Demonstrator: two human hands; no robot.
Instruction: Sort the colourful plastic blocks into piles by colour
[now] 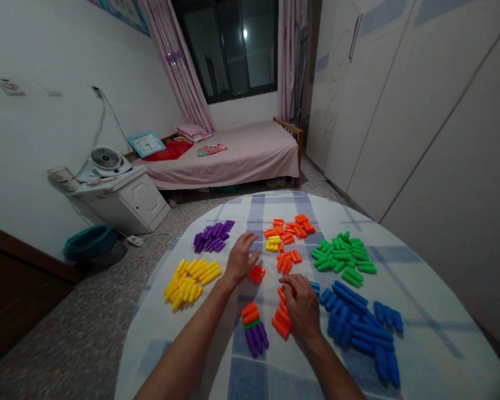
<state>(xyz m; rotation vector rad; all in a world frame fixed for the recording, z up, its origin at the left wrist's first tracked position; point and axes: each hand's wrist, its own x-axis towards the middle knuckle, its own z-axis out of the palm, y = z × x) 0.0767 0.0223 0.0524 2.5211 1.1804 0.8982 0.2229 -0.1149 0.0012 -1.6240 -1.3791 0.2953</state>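
Note:
My left hand (pixel 240 256), thumb and fingers apart, hovers over the table just behind a small clump of orange pieces (pixel 257 274). Curled fingers of my right hand (pixel 301 300) sit over the upper end of a row of short orange rounded plastic pieces (pixel 281 320); whatever lies under the fingertips is hidden. Between my forearms lies a joined block of purple pieces (pixel 256 339), topped by a thin green strip and orange pieces (pixel 250 313). Beyond the hands are more orange pieces (pixel 289 261) and a small yellow block (pixel 272 243).
A round table (pixel 158 328) with a checked cloth bears piles of purple (pixel 213 236), yellow (pixel 189 282), green (pixel 344 256) and blue pieces (pixel 358 322). Further off stand a bed (pixel 241 158), a cabinet with a fan (pixel 107 158), and a wardrobe (pixel 420 111).

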